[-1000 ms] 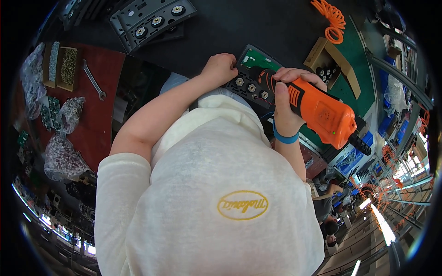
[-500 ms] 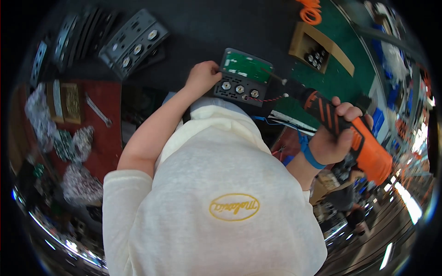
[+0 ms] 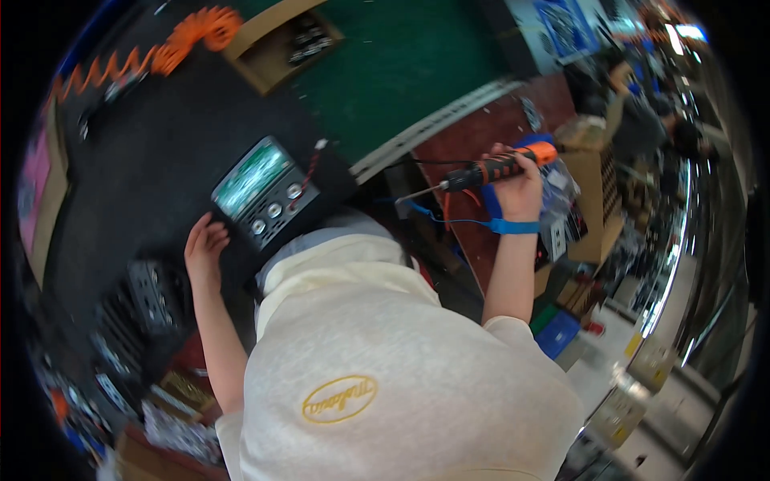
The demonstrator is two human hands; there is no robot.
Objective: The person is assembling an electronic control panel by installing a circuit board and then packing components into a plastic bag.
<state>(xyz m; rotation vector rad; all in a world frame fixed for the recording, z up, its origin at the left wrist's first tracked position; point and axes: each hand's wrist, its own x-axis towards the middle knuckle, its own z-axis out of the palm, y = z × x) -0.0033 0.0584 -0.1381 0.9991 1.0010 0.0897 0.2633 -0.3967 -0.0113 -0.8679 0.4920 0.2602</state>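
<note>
A dark panel [image 3: 277,210] lies on the black work surface, bearing a green circuit board [image 3: 251,178] and three round metal-topped parts. From its right side rises a twisted red-and-black wire [image 3: 311,170] with a white connector at its end. My left hand [image 3: 207,244] is beside the panel's left edge, fingers apart and holding nothing. Well off to the right, my right hand [image 3: 520,192] grips an orange-and-black power screwdriver [image 3: 486,170], whose long bit points left toward the table edge. A blue strap [image 3: 513,227] circles my right wrist.
Several similar black panels [image 3: 152,295] stand left of my left forearm. An open cardboard box [image 3: 261,68] of small parts and a coiled orange hose [image 3: 192,40] lie at the far side. Another person [image 3: 638,124] is at the right, beyond a large carton [image 3: 589,192].
The view has turned to the right. My left hand has come off the panel's edge and its fingers have spread. My right hand has carried the screwdriver away from the panel.
</note>
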